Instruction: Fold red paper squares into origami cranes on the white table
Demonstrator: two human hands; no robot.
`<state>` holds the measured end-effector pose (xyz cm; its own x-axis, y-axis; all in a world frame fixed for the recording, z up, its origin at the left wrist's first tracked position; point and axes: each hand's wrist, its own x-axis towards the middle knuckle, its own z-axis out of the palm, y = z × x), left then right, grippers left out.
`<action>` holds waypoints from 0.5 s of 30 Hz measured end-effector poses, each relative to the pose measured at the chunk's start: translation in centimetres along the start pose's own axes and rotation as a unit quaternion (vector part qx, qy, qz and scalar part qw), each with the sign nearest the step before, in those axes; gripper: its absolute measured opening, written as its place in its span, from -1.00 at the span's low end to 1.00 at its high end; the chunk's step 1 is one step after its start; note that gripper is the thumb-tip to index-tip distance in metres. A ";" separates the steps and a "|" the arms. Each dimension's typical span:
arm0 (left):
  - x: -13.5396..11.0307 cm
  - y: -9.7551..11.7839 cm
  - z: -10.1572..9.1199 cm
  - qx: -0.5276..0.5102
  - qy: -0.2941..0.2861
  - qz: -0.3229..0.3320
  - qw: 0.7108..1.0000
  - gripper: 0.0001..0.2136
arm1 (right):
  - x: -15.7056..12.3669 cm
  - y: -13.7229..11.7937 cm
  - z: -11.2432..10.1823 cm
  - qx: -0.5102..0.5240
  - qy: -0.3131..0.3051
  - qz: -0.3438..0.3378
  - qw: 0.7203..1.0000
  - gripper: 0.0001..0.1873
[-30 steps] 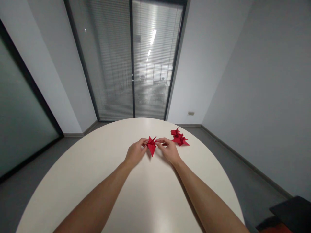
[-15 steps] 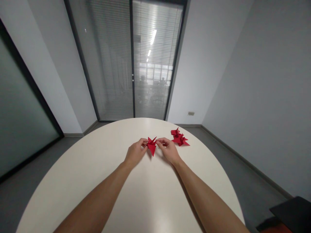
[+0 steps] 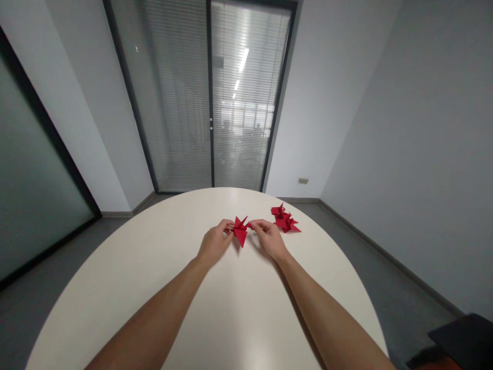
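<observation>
A red folded paper crane (image 3: 241,235) is held between my two hands, just above the white table. My left hand (image 3: 216,241) pinches its left side, the fingertips partly hidden behind the paper. With thumb and forefinger, my right hand (image 3: 269,239) grips a pointed tip at the crane's right side. One wing points down toward me and other points stick up. Just beyond my right hand lies a cluster of red paper cranes (image 3: 285,221), overlapping one another on the table.
The round white table (image 3: 239,298) spreads under both forearms. Beyond its far edge stands a glass partition with blinds (image 3: 242,144). White walls rise at both sides. A black object, perhaps a chair (image 3: 466,339), shows at the lower right.
My right hand has shifted slightly to the right, and a bit of the crane's red tip now shows at its fingertips. My left hand stays in place.
</observation>
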<state>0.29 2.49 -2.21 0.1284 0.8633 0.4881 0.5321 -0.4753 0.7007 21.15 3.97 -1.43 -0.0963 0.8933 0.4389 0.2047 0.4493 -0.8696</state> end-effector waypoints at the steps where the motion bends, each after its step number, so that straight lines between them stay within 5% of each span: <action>1: 0.0 -0.1 0.0 -0.004 -0.002 0.001 1.000 -0.76 | 0.0 -0.1 0.0 -0.006 0.008 -0.009 1.000 -0.63; 9: 0.0 0.3 -0.1 -0.035 -0.022 0.009 0.999 -0.75 | -0.4 -1.5 0.0 -0.084 0.040 -0.109 0.990 -0.74; 15: -0.1 1.4 -0.3 -0.031 -0.059 0.044 0.997 -0.75 | -0.4 -1.8 0.1 -0.094 0.046 -0.114 0.988 -0.83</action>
<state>0.70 1.69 -1.14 0.2713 0.8306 0.4864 0.4629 -0.5557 0.6906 20.71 2.80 -0.06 -0.0746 0.7608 0.6447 0.3663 0.6222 -0.6918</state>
